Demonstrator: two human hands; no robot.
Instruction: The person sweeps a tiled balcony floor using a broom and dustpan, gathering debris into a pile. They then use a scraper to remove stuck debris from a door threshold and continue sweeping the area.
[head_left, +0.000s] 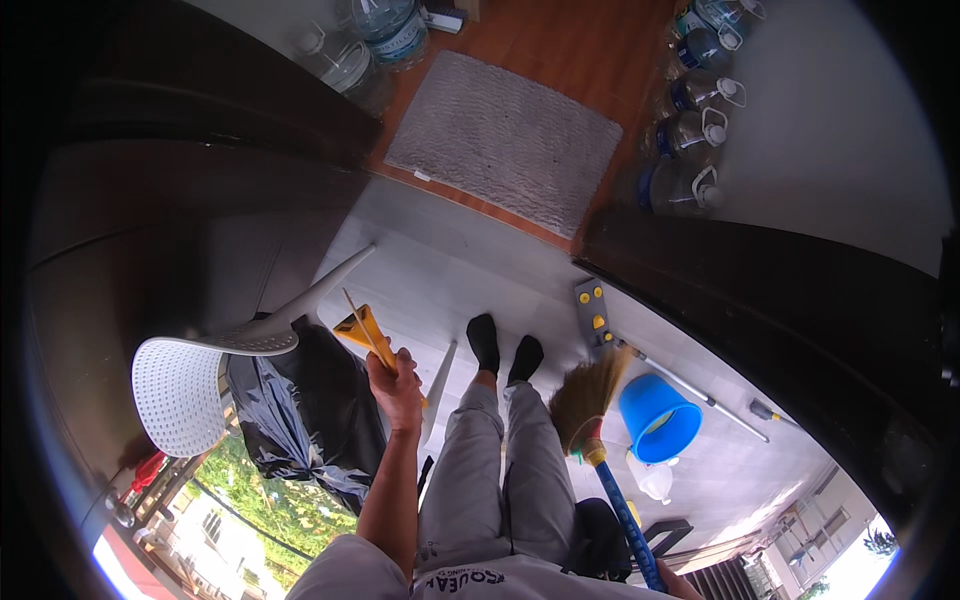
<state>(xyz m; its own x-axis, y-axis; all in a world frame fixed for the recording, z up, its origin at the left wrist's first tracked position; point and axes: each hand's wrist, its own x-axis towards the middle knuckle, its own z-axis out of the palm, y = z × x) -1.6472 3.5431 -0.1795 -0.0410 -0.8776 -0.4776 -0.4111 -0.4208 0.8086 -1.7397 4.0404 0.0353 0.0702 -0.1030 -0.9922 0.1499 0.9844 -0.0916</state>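
Note:
My left hand (397, 386) is closed around a yellow-orange handheld tool (364, 330) with a flared end and a thin edge; its exact kind is unclear. At the bottom right, my right hand (677, 581) grips the blue patterned handle of a soft straw broom (589, 397), its bristles pointing away from me. Beyond the bristles a grey flat mop head (592, 307) with yellow parts lies on the floor, its pole running to the right. A blue bucket (658, 420) stands right of the broom, with a white plastic bottle (654, 480) beside it.
A white perforated chair (180, 382) and a black plastic bag (307, 405) are at my left. Ahead, a grey mat (510, 139) lies on wooden flooring past a doorway, between large water bottles (690, 135) and more bottles (386, 34). Dark door panels (750, 300) flank the way.

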